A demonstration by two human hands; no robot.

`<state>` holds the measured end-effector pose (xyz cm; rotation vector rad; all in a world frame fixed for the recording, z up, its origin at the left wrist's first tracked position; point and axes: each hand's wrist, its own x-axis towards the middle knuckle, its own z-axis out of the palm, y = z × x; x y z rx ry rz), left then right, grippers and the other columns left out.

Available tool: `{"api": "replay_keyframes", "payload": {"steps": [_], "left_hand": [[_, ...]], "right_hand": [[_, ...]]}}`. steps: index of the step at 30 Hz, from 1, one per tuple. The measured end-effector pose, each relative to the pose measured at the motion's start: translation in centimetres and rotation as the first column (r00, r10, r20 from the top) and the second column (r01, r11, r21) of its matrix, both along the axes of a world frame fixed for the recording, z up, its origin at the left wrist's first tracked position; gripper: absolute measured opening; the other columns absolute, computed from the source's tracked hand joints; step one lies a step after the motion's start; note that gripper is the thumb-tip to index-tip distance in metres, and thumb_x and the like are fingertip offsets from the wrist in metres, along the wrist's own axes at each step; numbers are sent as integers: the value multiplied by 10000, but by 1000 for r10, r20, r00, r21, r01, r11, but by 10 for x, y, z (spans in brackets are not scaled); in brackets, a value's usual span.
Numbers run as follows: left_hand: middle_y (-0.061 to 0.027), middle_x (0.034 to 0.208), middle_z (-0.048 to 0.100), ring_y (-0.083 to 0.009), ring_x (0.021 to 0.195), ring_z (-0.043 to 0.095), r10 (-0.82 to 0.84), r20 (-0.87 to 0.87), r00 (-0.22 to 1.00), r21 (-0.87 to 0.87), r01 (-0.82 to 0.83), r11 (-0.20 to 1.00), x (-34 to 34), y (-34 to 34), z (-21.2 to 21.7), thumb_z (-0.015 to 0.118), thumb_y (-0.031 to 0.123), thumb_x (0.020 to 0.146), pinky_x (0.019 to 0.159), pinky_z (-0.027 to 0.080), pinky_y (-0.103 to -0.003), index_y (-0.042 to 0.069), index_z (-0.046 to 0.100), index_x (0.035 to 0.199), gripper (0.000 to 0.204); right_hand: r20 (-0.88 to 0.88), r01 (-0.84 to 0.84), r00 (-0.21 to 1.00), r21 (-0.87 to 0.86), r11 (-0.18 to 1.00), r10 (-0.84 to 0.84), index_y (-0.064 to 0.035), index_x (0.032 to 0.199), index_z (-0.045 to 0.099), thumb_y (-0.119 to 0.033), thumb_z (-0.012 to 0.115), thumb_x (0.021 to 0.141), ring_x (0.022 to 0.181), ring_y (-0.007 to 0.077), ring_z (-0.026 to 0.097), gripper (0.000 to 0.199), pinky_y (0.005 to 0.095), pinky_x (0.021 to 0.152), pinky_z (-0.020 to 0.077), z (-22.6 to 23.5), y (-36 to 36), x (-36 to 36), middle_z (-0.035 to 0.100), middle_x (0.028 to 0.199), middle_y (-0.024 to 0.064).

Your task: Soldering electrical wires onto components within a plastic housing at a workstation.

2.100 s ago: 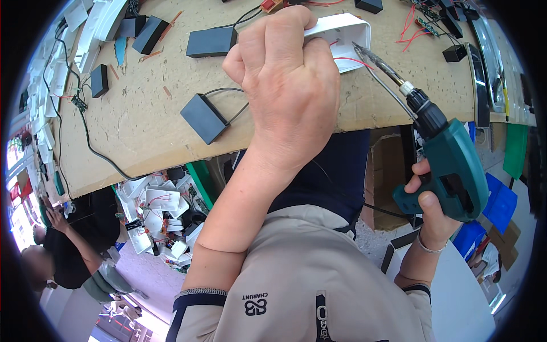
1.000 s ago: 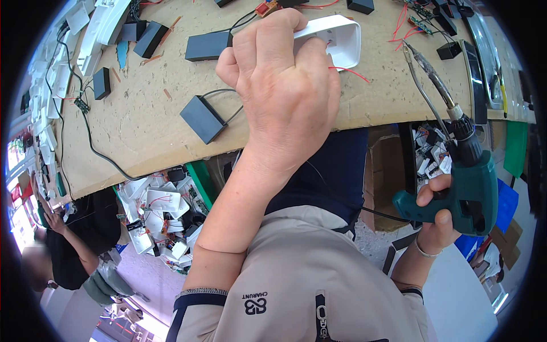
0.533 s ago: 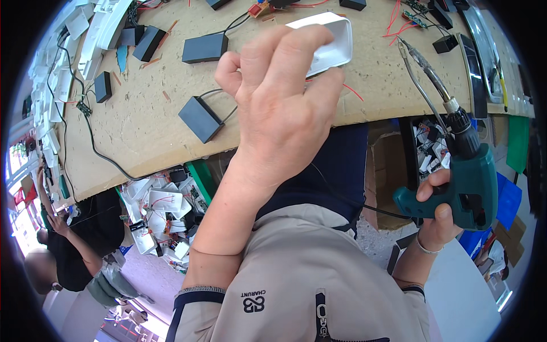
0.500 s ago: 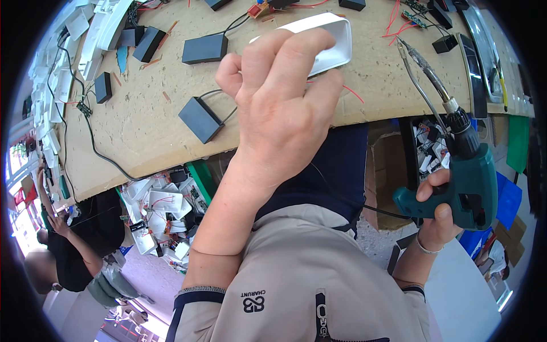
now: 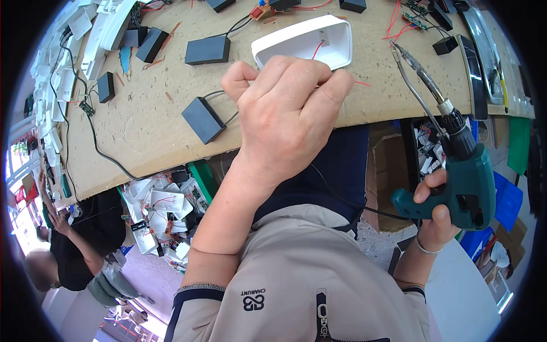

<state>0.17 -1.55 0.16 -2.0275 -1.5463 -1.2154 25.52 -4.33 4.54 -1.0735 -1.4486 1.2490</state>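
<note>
My left hand (image 5: 288, 117) is closed, fingers curled down in front of a white plastic case (image 5: 302, 35). What its fingertips pinch is hidden behind the hand. A red wire (image 5: 317, 50) rises inside the case, and a red end (image 5: 361, 84) shows past my fingers. My right hand (image 5: 436, 199) grips a green soldering gun (image 5: 468, 185) by its handle beyond the table's front edge. The gun's hot tip and thin metal feed tube point up over the table. Left of my left hand lies a black box (image 5: 203, 119) with a cable.
Another black box (image 5: 207, 50) and a small circuit board (image 5: 414, 20) lie on the table (image 5: 148, 125). White casings (image 5: 102, 40) are piled along the left. Below the edge stands a bin of plastic scraps (image 5: 165, 208). At left, another person (image 5: 80, 245) works.
My left hand has lowered slightly toward me and its fingers have curled in. More of the white case and the red wire inside now show. The soldering gun has shifted slightly left.
</note>
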Motion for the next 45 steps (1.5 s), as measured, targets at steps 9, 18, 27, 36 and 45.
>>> {"api": "replay_keyframes", "payload": {"steps": [9, 18, 27, 36, 45], "left_hand": [[71, 638, 453, -105, 568, 432, 53, 60, 997, 71, -57, 996, 1, 7, -2, 651, 90, 561, 621, 191, -313, 172, 576, 725, 198], [6, 866, 550, -131, 774, 456, 248, 44, 968, 44, -250, 967, 1, 8, 8, 701, 115, 611, 699, 224, -306, 137, 640, 704, 113], [-6, 903, 565, -119, 765, 482, 290, 55, 956, -70, -286, 956, -2, 15, 5, 661, 119, 656, 739, 231, -323, 95, 649, 701, 52], [-1, 869, 563, -131, 746, 483, 302, 75, 950, -84, -296, 952, 0, 20, 1, 644, 97, 647, 740, 253, -312, 73, 645, 700, 57], [-43, 844, 565, -173, 775, 498, 273, 166, 948, -24, -273, 962, 2, 24, -2, 634, 36, 622, 702, 319, -295, 35, 629, 677, 55]], "right_hand": [[-9, 24, 1000, -10, 1000, -24, 78, 1119, 409, -277, 702, 707, 593, 163, 569, 618, 250, 512, 476, 1, -1, -2, 567, 889, 165], [30, 91, 996, -76, 993, -89, 82, 1055, 461, -297, 723, 686, 585, 166, 567, 590, 254, 509, 475, 3, -12, -13, 574, 839, 149], [-28, -100, 995, -188, 977, 97, 49, 1043, 546, -90, 688, 701, 764, 162, 586, 395, 275, 679, 488, 1, -4, -20, 595, 936, 118], [123, -11, 992, -211, 977, 38, 50, 1061, 507, -276, 713, 688, 640, 155, 586, 536, 258, 588, 484, 0, 4, -30, 601, 868, 125], [117, -6, 993, -211, 978, 31, 49, 1103, 486, -237, 707, 683, 646, 159, 587, 554, 269, 602, 490, -4, 9, -31, 602, 880, 136]]}}
